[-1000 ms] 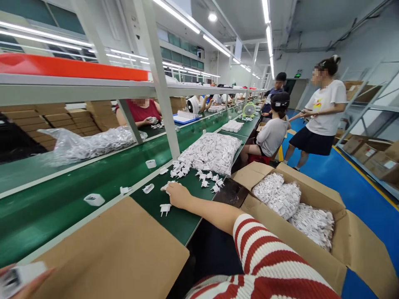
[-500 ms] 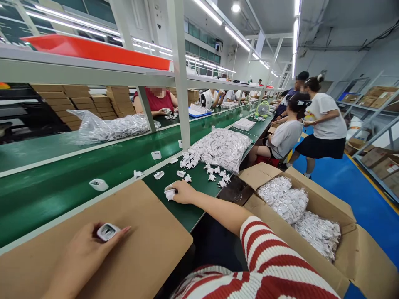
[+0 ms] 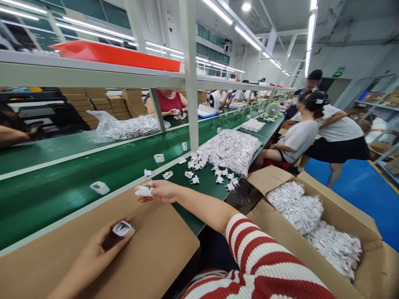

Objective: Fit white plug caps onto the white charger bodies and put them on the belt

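Note:
My left hand (image 3: 101,249) grips a hollow white charger housing (image 3: 124,229) between thumb and fingers, its open end facing up, above a brown cardboard sheet (image 3: 156,253). Over the sheet's far edge, my right hand (image 3: 163,191) pinches a small white plug piece (image 3: 144,191); the fingers partly cover it. Loose white two-pin plug pieces (image 3: 195,180) lie on the green table beyond the right hand. Other white housings (image 3: 99,187) rest on the green belt to the left.
A clear bag of white plug pieces (image 3: 232,150) lies by a white post (image 3: 189,83). On my right stands an open carton (image 3: 269,179) with filled bags. An orange tray (image 3: 121,56) sits on the overhead shelf. Co-workers sit and stand along the line.
My right hand has moved left with the plug piece, from the green table to over the cardboard. My left hand still holds the housing. A standing co-worker on the right has bent forward.

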The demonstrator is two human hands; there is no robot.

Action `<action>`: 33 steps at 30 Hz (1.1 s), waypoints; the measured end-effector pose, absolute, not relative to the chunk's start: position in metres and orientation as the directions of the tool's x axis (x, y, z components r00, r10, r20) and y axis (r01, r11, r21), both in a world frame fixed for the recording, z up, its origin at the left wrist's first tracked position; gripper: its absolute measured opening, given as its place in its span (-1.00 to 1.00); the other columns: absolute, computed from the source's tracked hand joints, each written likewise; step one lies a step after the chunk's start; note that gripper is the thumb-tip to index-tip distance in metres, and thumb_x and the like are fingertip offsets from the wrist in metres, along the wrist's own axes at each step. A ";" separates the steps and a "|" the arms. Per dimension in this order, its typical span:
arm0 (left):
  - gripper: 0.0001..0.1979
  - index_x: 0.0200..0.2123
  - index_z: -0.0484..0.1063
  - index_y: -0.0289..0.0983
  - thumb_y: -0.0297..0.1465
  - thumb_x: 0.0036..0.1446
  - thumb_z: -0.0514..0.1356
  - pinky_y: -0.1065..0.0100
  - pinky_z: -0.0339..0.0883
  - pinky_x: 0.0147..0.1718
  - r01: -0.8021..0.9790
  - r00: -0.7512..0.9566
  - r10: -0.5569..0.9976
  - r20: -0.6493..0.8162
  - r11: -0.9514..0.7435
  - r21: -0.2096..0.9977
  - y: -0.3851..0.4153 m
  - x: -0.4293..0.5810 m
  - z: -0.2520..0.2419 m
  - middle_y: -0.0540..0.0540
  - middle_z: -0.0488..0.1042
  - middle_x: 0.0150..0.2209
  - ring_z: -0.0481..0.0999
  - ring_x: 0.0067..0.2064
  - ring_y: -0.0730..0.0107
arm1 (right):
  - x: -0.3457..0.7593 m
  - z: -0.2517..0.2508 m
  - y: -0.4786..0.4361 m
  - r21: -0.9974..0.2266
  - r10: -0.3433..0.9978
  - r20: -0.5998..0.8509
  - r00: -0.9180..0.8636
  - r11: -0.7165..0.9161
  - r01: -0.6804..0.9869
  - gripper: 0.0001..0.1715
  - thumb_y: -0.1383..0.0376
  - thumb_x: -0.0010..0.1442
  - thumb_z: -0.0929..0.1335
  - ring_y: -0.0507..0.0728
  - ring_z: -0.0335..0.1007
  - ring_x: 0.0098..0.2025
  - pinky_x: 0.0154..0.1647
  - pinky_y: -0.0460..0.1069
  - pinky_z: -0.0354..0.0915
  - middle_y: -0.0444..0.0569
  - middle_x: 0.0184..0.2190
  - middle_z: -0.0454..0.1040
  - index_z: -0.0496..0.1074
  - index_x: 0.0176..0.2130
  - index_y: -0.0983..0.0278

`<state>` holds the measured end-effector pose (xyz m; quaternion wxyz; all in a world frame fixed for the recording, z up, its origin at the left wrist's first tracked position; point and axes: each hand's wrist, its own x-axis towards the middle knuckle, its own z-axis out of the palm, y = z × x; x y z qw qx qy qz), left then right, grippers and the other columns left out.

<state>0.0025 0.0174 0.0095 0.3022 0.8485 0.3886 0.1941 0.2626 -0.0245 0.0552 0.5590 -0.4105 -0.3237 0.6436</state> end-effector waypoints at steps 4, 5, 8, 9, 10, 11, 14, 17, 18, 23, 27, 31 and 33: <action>-0.40 -0.12 0.50 -0.19 0.17 0.01 0.28 0.05 0.52 -0.04 0.457 0.544 0.830 0.122 -0.415 0.786 0.004 0.013 0.002 -0.15 0.64 -0.14 0.62 -0.07 -0.03 | 0.242 0.051 -0.024 -0.914 0.980 -0.163 0.113 -0.107 -0.392 -0.75 0.42 0.00 0.50 0.03 0.54 -0.27 -0.17 -0.08 0.43 -0.03 -0.27 0.66 0.57 -0.23 0.31; -0.43 -0.15 0.51 -0.21 0.14 0.03 0.30 0.05 0.50 -0.03 0.450 0.523 0.835 0.170 -0.439 0.777 0.003 0.015 0.002 -0.17 0.63 -0.15 0.60 -0.08 -0.01 | 0.240 0.048 -0.024 -0.941 0.970 -0.154 0.190 -0.086 -0.326 -0.75 0.39 -0.02 0.52 0.03 0.53 -0.26 -0.20 -0.10 0.40 -0.03 -0.25 0.67 0.59 -0.25 0.29; -0.50 -0.12 0.52 -0.23 0.01 0.03 0.37 0.03 0.41 0.05 0.385 0.517 0.806 0.289 -0.520 0.763 0.008 0.017 0.005 -0.20 0.60 -0.09 0.55 -0.03 0.02 | 0.239 0.038 -0.017 -0.993 0.959 -0.072 0.274 -0.043 -0.109 -0.63 0.25 -0.12 0.57 0.10 0.54 -0.11 -0.18 -0.08 0.39 0.02 -0.10 0.69 0.63 -0.24 0.26; -0.55 -0.12 0.53 -0.23 -0.02 0.07 0.36 0.03 0.39 0.06 0.365 0.524 0.798 0.296 -0.525 0.769 0.011 0.016 0.006 -0.20 0.60 -0.10 0.54 -0.03 0.02 | 0.238 0.035 -0.014 -0.995 0.961 -0.061 0.271 -0.037 -0.094 -0.56 0.21 -0.16 0.59 0.12 0.55 -0.10 -0.16 -0.06 0.39 0.03 -0.10 0.69 0.64 -0.21 0.27; -0.59 -0.13 0.54 -0.22 -0.05 0.11 0.35 0.04 0.39 0.04 0.349 0.534 0.793 0.294 -0.523 0.777 0.012 0.015 0.007 -0.19 0.59 -0.12 0.53 -0.04 0.04 | 0.237 0.031 -0.012 -0.995 0.962 -0.062 0.267 -0.038 -0.094 -0.50 0.17 -0.19 0.60 0.12 0.56 -0.11 -0.15 -0.04 0.40 0.04 -0.11 0.69 0.64 -0.19 0.27; -0.62 -0.13 0.55 -0.22 -0.07 0.14 0.33 0.05 0.38 0.02 0.336 0.544 0.789 0.285 -0.516 0.788 0.013 0.014 0.008 -0.17 0.59 -0.14 0.53 -0.06 0.05 | 0.235 0.028 -0.011 -0.994 0.963 -0.066 0.261 -0.040 -0.101 -0.45 0.14 -0.21 0.61 0.13 0.57 -0.13 -0.13 -0.03 0.41 0.03 -0.13 0.69 0.64 -0.18 0.27; -0.65 -0.14 0.56 -0.22 -0.08 0.16 0.33 0.09 0.37 -0.05 0.322 0.553 0.789 0.268 -0.499 0.805 0.011 0.011 0.006 -0.15 0.57 -0.18 0.51 -0.10 0.09 | 0.225 0.023 -0.015 -0.992 0.969 -0.076 0.236 -0.049 -0.118 -0.40 0.09 -0.20 0.60 0.14 0.58 -0.14 -0.09 0.01 0.43 0.01 -0.16 0.68 0.62 -0.14 0.25; -0.63 -0.17 0.55 -0.23 -0.07 0.15 0.34 0.12 0.36 -0.09 0.320 0.549 0.785 0.289 -0.516 0.794 0.011 0.010 0.001 -0.15 0.55 -0.21 0.49 -0.13 0.11 | 0.217 0.023 -0.020 -0.989 0.973 -0.097 0.211 -0.071 -0.127 -0.43 0.07 -0.15 0.59 0.13 0.59 -0.18 -0.09 0.03 0.45 -0.02 -0.20 0.68 0.61 -0.13 0.25; -0.63 -0.18 0.55 -0.24 -0.06 0.16 0.34 0.13 0.35 -0.10 0.322 0.547 0.784 0.294 -0.521 0.790 0.011 0.010 0.000 -0.15 0.54 -0.22 0.48 -0.14 0.12 | 0.215 0.024 -0.021 -0.989 0.973 -0.104 0.206 -0.078 -0.128 -0.45 0.08 -0.14 0.58 0.12 0.59 -0.19 -0.09 0.03 0.45 -0.02 -0.21 0.68 0.61 -0.15 0.25; -0.63 -0.17 0.58 -0.25 -0.06 0.18 0.33 0.16 0.34 -0.14 0.322 0.551 0.787 0.276 -0.506 0.800 0.013 0.008 0.000 -0.15 0.53 -0.24 0.47 -0.16 0.13 | 0.207 0.029 -0.025 -0.993 0.976 -0.083 0.201 -0.065 -0.099 -0.53 0.09 -0.12 0.59 0.14 0.59 -0.16 -0.04 0.06 0.47 -0.03 -0.21 0.68 0.59 -0.21 0.24; -0.62 -0.14 0.59 -0.23 -0.06 0.16 0.34 0.17 0.34 -0.14 0.327 0.545 0.792 0.275 -0.503 0.800 0.012 0.007 0.002 -0.14 0.52 -0.25 0.47 -0.15 0.13 | 0.202 0.032 -0.031 -0.997 0.970 0.031 0.241 0.046 -0.056 -0.51 0.08 -0.09 0.60 0.17 0.59 -0.10 0.00 0.11 0.50 0.01 -0.13 0.67 0.55 -0.19 0.23; -0.62 -0.20 0.58 -0.24 -0.05 0.13 0.36 0.17 0.34 -0.16 0.316 0.541 0.790 0.289 -0.509 0.801 0.012 0.008 0.001 -0.13 0.52 -0.25 0.48 -0.17 0.12 | 0.202 0.036 -0.035 -0.995 0.968 0.099 0.232 0.097 0.022 -0.43 0.12 -0.03 0.56 0.14 0.56 -0.10 -0.03 0.08 0.50 0.02 -0.11 0.66 0.53 -0.02 0.20; -0.62 -0.15 0.59 -0.23 -0.07 0.14 0.36 0.18 0.34 -0.16 0.299 0.541 0.784 0.305 -0.519 0.801 0.012 0.008 0.001 -0.13 0.52 -0.25 0.48 -0.17 0.13 | 0.204 0.040 -0.036 -0.997 0.976 0.079 0.205 0.073 0.037 -0.49 0.12 -0.02 0.55 0.13 0.56 -0.16 -0.05 0.09 0.50 0.00 -0.20 0.65 0.55 -0.07 0.21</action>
